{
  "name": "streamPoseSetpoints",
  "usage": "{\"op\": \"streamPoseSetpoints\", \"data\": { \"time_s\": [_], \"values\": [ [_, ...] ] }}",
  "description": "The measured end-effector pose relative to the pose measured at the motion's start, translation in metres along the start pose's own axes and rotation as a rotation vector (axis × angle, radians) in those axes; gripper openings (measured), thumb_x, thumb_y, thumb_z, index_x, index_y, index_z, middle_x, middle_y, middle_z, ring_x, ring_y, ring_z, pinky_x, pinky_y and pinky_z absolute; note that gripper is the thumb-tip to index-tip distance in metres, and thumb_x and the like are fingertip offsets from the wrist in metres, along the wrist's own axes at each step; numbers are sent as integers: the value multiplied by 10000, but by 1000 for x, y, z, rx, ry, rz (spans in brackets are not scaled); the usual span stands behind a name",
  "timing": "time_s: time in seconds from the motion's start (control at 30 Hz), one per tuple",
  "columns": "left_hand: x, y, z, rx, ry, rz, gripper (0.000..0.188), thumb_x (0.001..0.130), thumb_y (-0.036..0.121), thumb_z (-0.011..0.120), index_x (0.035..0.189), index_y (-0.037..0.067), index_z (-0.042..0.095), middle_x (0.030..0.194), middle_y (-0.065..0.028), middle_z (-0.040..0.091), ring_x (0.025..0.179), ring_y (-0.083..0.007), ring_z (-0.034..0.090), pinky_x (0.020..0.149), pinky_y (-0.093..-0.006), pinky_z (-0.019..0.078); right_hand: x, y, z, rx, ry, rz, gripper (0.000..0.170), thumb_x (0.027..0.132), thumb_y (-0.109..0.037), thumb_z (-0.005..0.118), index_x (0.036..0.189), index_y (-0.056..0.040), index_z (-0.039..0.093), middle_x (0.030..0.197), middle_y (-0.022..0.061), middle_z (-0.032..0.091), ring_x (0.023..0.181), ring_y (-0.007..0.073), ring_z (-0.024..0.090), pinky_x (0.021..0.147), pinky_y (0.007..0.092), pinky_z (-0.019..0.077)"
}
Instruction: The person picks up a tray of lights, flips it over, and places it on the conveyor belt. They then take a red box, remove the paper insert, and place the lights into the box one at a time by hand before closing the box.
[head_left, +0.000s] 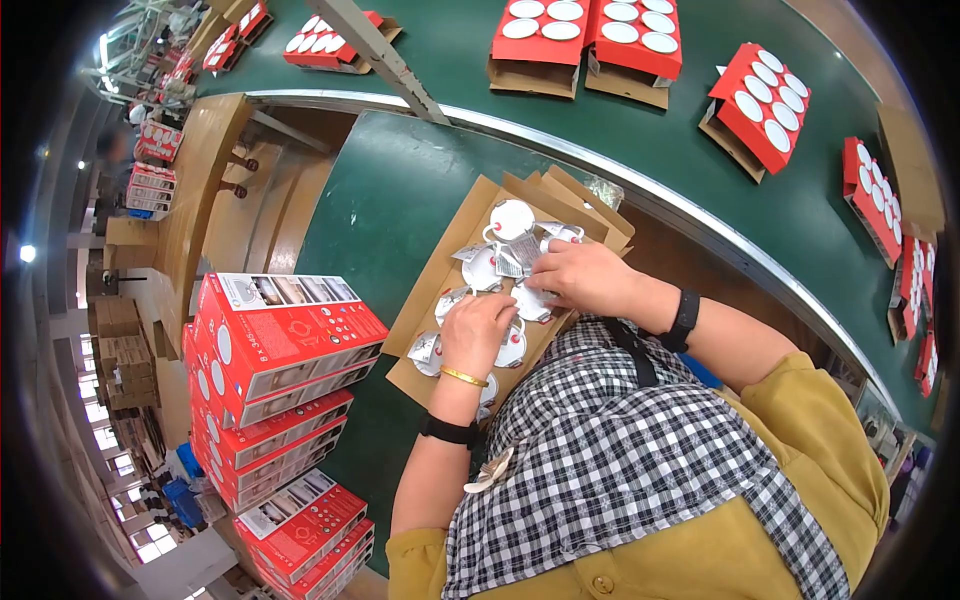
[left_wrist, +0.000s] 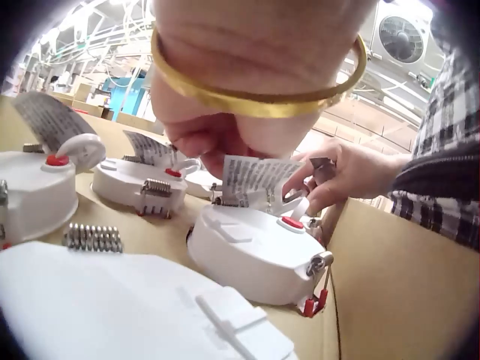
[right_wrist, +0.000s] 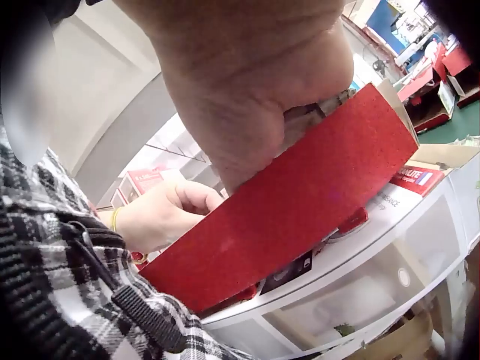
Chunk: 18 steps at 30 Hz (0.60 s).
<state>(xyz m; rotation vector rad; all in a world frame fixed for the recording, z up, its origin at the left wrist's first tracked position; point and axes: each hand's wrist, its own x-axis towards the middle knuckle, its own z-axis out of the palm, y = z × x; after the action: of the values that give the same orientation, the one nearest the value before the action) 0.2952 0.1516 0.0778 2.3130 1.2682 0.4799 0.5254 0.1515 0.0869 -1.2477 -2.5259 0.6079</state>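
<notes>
Evidently, the white fittings (left_wrist: 251, 259) lie beneath and around both hands, inside the open carton (head_left: 425, 275). Left hand (head_left: 475, 335): fingers bent down among the fittings; whether they pinch anything cannot be told. Right hand (head_left: 590, 278): fingers bent at the paper tags (left_wrist: 259, 178); its grip likewise cannot be confirmed. The fittings appear light, rigid and probably slippery; hold by the rim, clear of the sprung metal clips (left_wrist: 94, 238). Tags could tear. Obstructions: neighbouring fittings crowd the left fingers; the red wall (right_wrist: 300, 202) screens the right fingertips. Stacked boxes (head_left: 285, 330) stand left of the left hand.
</notes>
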Motion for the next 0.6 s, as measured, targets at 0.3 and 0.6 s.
{"op": "streamPoseSetpoints", "data": {
  "time_s": [0.3,0.6],
  "values": [
    [-5,-3,12,-56,96,-1,92,776,114,760,846,69,722,802,-83,710,731,-274,650,667,-373,512,4,6,4,3,-5,-3,240,717,-221,770,942,-153,719,990,-29,652,995,200,582,806,349,534],
    [-5,-7,19,-113,143,29,64,788,90,740,819,59,694,771,-89,687,718,-287,631,671,-390,502,5,6,3,-6,-35,12,226,726,-226,764,937,-159,719,972,-27,643,1002,202,578,809,350,532]
  ]
}}
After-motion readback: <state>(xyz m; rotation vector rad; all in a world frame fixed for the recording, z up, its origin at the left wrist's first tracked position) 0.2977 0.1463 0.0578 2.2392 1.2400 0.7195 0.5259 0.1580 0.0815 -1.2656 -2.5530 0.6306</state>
